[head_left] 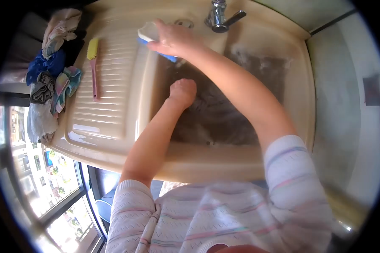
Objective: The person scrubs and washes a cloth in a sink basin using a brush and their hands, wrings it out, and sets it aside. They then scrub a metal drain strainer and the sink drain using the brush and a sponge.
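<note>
My right hand (175, 39) grips a white brush (148, 31) with blue bristles at the upper left corner of the basin. My left hand (183, 90) is closed in a fist over the murky water (223, 114), near the basin's left side; what it holds, if anything, is hidden. Under the water a dark, blurred shape like cloth shows in part. On the ribbed drainboard (109, 84) to the left lies a brush (93, 63) with yellow bristles and a pink handle.
A chrome faucet (218, 21) stands at the back of the sink. Crumpled cloths (44, 92) are heaped along the drainboard's left edge. A window (50, 181) is at the lower left, and a wall (342, 97) rises to the right.
</note>
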A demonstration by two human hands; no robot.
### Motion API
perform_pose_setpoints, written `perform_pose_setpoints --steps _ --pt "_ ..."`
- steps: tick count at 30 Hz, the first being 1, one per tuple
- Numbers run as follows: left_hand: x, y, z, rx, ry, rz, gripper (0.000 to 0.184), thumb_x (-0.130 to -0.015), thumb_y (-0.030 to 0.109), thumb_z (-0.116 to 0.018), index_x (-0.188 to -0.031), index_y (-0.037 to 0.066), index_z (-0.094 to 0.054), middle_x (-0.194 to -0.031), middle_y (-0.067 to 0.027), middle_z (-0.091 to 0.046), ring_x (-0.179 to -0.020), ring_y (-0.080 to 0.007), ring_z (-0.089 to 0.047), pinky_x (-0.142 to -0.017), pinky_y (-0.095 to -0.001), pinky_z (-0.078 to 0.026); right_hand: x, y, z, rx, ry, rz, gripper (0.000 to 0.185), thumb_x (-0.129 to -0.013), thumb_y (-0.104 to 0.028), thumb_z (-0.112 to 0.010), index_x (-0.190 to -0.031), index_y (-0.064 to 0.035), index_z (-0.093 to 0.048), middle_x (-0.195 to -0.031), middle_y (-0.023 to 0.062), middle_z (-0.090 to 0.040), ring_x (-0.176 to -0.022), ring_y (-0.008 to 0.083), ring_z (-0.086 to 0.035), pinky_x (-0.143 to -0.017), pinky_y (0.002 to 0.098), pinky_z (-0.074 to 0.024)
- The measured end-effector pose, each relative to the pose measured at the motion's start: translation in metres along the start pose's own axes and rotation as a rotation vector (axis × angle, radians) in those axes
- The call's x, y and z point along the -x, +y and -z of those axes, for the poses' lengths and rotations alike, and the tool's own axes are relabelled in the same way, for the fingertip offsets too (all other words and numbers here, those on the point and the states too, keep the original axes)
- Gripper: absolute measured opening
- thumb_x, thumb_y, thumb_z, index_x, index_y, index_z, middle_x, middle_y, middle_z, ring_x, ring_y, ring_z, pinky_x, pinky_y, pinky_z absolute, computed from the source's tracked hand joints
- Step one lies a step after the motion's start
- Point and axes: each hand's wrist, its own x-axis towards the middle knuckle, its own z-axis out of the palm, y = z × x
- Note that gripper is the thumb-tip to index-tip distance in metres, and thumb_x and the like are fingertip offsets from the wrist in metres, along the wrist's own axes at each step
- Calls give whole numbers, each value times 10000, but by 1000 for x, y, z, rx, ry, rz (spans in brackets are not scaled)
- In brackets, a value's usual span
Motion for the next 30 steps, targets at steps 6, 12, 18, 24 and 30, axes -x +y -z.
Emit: perform_pose_setpoints --steps 6,12,18,24,30 --pt "-3 -2 -20 71 380 -97 159 -721 79 -516 -805 65 -650 -865 -146 -631 -836 -302 -610 -749 -396 -473 -38 -37 -14 -15 45 18 590 -690 -413 -608 -1166 -100 -457 -1010 111 -585 -1007 256 -536 -809 417 -432" --pt "-27 -2 -19 780 589 -54 109 -756 123 -563 -811 73 -643 -713 -103 -621 -635 -223 -597 -588 -341 -462 92 105 -35 -391 170 -154 302 -744 -329 -617 -896 -68 -631 -702 78 -630 -623 198 -609 -563 317 -475" --pt "-28 -11 -6 2046 52 5 107 -850 64 -520 -949 39 -548 -797 -37 -576 -701 -145 -559 -619 -272 -471 187 154 -103 -97 -178 -219 284 -784 -275 -587 -912 -23 -623 -719 112 -623 -535 155 -590 -507 287 -473" --pt "-28 -23 0 2083 116 86 135 -856 63 -503 -969 9 -552 -919 -75 -581 -840 -181 -564 -745 -312 -479 227 203 -38 -722 55 -687 176 -774 -181 -576 -783 -9 -614 -657 51 -615 -569 110 -589 -472 229 -438" --pt "-18 -20 1 1837 -204 -19 177 -798 17 -528 -963 -35 -568 -873 -81 -586 -766 -150 -569 -705 -282 -488 307 246 15 -776 -209 -982 153 -801 -189 -558 -785 -40 -587 -685 42 -604 -588 108 -585 -464 232 -439"
